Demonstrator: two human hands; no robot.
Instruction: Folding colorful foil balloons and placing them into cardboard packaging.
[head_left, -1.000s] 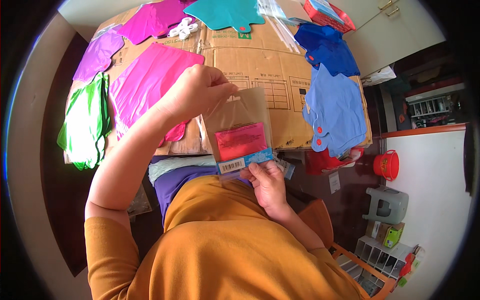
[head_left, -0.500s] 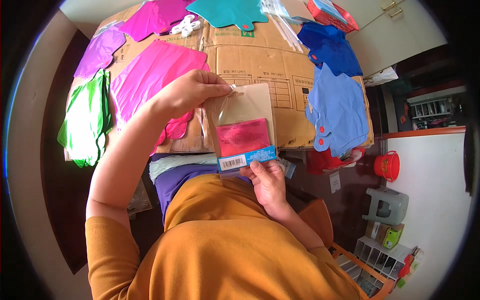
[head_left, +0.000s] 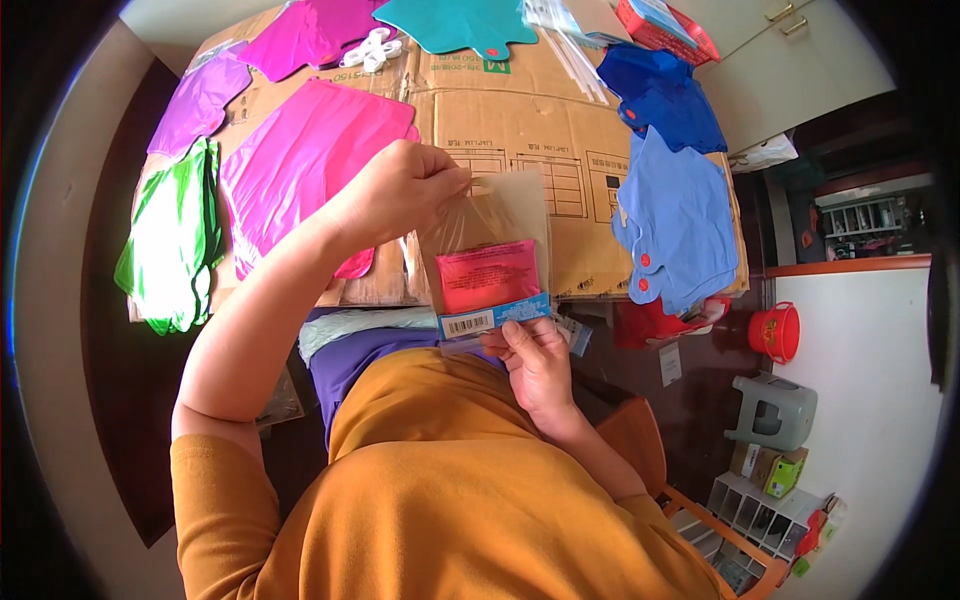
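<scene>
I hold a clear plastic packet [head_left: 510,212] upright between both hands, just over the near edge of the cardboard. Inside lies a folded shiny pink piece [head_left: 488,276], above a blue paper strip [head_left: 515,312] with a barcode. My left hand [head_left: 410,195] is closed on the packet's upper left corner, its fingertips pinched together. Lower down, my right hand [head_left: 538,362] grips the bottom edge by the blue strip, thumb in front and fingers partly hidden behind. A large flat pink piece [head_left: 300,165] lies beyond my left forearm.
Brown cardboard [head_left: 480,120] covers the table. Around its edges lie flat glossy pieces: green [head_left: 180,240], purple [head_left: 200,100], teal [head_left: 455,25], dark blue [head_left: 665,95] and light blue [head_left: 675,220]. A white clover-shaped object [head_left: 370,50] and a red basket [head_left: 690,40] sit farther back.
My left hand has shifted slightly, its fingers curling more over the packet's top corner. The clear film there is more creased and the pink contents bulge slightly. My right hand has stayed in place.
</scene>
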